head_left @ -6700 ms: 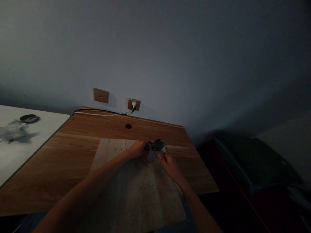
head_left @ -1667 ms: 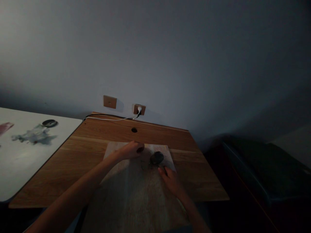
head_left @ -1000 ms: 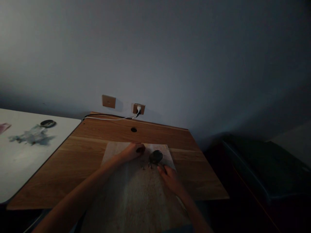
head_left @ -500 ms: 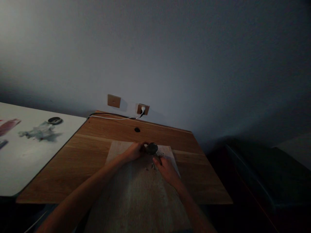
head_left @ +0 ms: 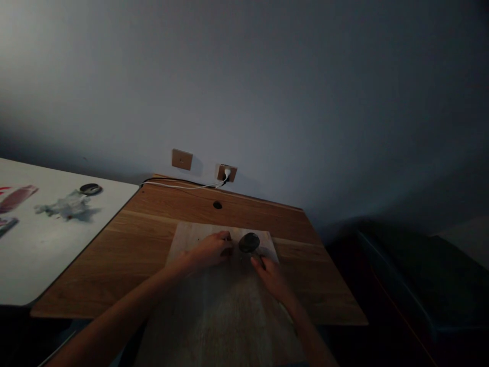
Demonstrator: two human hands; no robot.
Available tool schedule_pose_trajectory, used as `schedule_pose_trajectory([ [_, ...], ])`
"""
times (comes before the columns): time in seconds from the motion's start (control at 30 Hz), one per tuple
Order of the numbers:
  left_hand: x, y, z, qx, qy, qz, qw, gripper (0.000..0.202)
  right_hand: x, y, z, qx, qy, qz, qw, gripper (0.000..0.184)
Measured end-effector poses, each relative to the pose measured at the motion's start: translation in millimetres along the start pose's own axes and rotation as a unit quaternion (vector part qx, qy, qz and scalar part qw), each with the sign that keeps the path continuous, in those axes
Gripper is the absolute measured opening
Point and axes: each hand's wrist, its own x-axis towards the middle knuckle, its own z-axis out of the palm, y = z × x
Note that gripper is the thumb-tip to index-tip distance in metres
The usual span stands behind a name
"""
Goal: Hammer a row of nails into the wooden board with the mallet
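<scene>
My right hand [head_left: 273, 275] is closed round the handle of a tool with a dark, round, flat-looking head [head_left: 249, 243]; the dim light hides its exact kind. That head is held above the pale wooden board [head_left: 217, 316], tilted up to the left. Just left of it, my left hand [head_left: 212, 248] has its fingers bent together in a pinch. Whatever they hold, if anything, is too small and dark to make out. Small bits lie on the board under the round head, mostly covered by it and the hands.
The board lies on a brown wooden table [head_left: 114, 255] with a cable hole [head_left: 217, 205]. At left stands a white table [head_left: 46, 260] bearing a crumpled plastic bag [head_left: 71, 205] and a dark round item [head_left: 90, 189]. White cables [head_left: 183, 187] run to the wall socket [head_left: 227, 173].
The round-headed tool and my right hand have shifted right and nearer to me. My left hand has drawn down and away from the round head. The view has turned slightly left.
</scene>
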Motion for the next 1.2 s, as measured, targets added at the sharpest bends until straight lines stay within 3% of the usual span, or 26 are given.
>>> schedule_pose_trajectory([
  [0.13, 1.5, -1.8, -8.0, 0.007, 0.006, 0.01, 1.0, 0.013, -7.4, 2.5, 0.2, -0.001, 0.008, 0.008, 1.0, 0.038],
  [0.37, -7.8, -30.3, -27.5, -0.014, 0.04, -0.044, 0.998, 0.017, -21.9, 16.9, -2.3, 0.012, -0.002, 0.035, 0.999, 0.039],
  [0.63, 5.9, -34.8, -16.4, -0.032, 0.026, -0.011, 0.999, 0.02, -25.6, 27.8, 4.5, 0.034, -0.005, 0.034, 0.999, 0.044],
  [0.93, 2.7, -30.3, -7.7, -0.096, 0.068, -0.041, 0.992, 0.022, -26.6, 25.3, 2.8, 0.035, -0.002, 0.031, 0.999, 0.04],
  [1.1, -0.6, -31.8, -5.6, -0.128, 0.085, -0.062, 0.986, 0.021, -24.8, 13.6, 1.1, 0.037, -0.007, 0.046, 0.998, 0.04],
  [1.2, 0.0, -35.7, -1.8, -0.135, 0.088, -0.075, 0.984, 0.021, -17.0, -5.0, 0.7, 0.054, -0.011, 0.017, 0.998, 0.042],
])
